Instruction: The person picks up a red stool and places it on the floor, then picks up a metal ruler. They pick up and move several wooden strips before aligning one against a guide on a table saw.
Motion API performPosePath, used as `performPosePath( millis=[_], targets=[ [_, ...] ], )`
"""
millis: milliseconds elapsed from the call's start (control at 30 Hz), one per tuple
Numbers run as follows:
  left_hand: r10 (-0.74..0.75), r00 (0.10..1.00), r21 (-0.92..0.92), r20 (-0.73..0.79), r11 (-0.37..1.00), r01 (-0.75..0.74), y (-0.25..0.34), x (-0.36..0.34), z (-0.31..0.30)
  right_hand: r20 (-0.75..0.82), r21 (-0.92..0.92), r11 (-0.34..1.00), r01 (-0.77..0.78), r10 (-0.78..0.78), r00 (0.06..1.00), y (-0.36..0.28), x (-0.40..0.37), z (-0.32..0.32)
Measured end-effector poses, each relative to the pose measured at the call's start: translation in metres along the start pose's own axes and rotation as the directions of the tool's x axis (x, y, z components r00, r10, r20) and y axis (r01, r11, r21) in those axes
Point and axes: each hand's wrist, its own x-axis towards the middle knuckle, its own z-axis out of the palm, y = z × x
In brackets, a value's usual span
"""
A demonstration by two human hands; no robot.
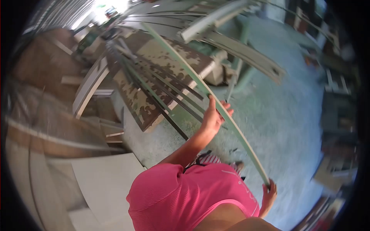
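Note:
A long, narrow pale green strip [177,57] runs slantwise across the view, held in both hands. My left hand [215,115] is closed around its middle, with the thumb on the near side and fingers on the far side. At the strip's lower end, my right hand [270,192] grips near the tip, partly hidden by my body. Beyond my left hand, several thin dark and greenish strips [169,90] lie across a worktable [154,115] with a patchy brown and cream top. The held strip's far end passes above the table.
Pale beams [239,54] jut out at the upper right over the blue-green floor [285,127]. A curved white-edged piece [90,86] stands left of the table. Nearer to me is a flat white panel [104,188]. Blurred items [339,165] line the right side.

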Motion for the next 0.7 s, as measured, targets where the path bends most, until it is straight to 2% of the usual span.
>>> performPosePath(
  millis=[67,100,133,167,200,233,267,333,367,400,467,567,600,667,700],
  targets=[
    [0.069,0.998,-0.017,0.005,0.997,-0.069,-0.006,-0.003,0.025,0.137,0.052,0.991,0.120,-0.126,0.982,0.012,0.036,-0.031],
    [0.100,0.995,-0.033,-0.008,0.994,-0.100,-0.011,0.000,0.029,0.185,0.029,0.975,0.222,-0.224,0.957,0.027,0.053,-0.036],
    [0.117,0.992,-0.048,-0.036,0.992,-0.119,-0.016,0.004,0.035,0.197,0.027,0.968,0.249,-0.250,0.948,0.025,0.073,-0.046],
    [0.131,0.989,-0.060,-0.063,0.989,-0.135,-0.020,0.011,0.041,0.381,0.041,0.990,0.133,-0.138,0.914,0.018,0.091,-0.057],
    [0.151,0.986,-0.069,-0.074,0.985,-0.156,-0.022,0.021,0.045,0.551,0.025,1.000,0.013,-0.024,0.834,0.014,0.109,-0.066],
    [0.171,0.981,-0.075,-0.088,0.981,-0.178,-0.025,0.030,0.048,0.545,0.069,0.994,0.085,-0.109,0.831,0.022,0.127,-0.067],
    [0.187,0.977,-0.080,-0.101,0.977,-0.196,-0.027,0.040,0.053,0.552,0.065,0.993,0.099,-0.119,0.825,0.026,0.147,-0.070],
    [0.196,0.971,-0.096,-0.134,0.973,-0.210,-0.025,0.059,0.067,0.726,0.194,0.981,-0.002,-0.142,0.673,0.029,0.184,-0.075],
    [0.201,0.966,-0.112,-0.163,0.969,-0.221,-0.022,0.069,0.073,0.789,0.222,0.966,-0.132,-0.098,0.606,0.031,0.203,-0.070],
    [0.203,0.961,-0.127,-0.190,0.965,-0.229,-0.019,0.079,0.076,0.791,0.220,0.967,-0.129,-0.099,0.604,0.031,0.217,-0.067],
    [0.176,0.964,-0.198,-0.200,0.956,-0.215,-0.018,0.107,0.075,0.788,0.327,0.922,-0.206,-0.146,0.597,0.007,0.240,-0.066],
    [0.181,0.928,-0.235,-0.327,0.935,-0.266,-0.010,0.151,0.078,0.710,0.298,0.941,-0.162,-0.105,0.696,-0.011,0.270,-0.055],
    [0.162,0.924,-0.259,-0.345,0.930,-0.260,-0.011,0.162,0.073,0.694,0.286,0.953,-0.099,-0.134,0.707,-0.023,0.279,-0.056],
    [0.213,0.891,-0.268,-0.400,0.903,-0.336,-0.004,0.191,0.068,0.714,0.258,0.961,-0.098,-0.122,0.689,-0.072,0.297,-0.059],
    [0.202,0.834,-0.257,-0.513,0.891,-0.374,0.001,0.206,0.071,0.713,0.249,0.965,-0.088,-0.121,0.691,-0.076,0.312,-0.052]
  ],
)
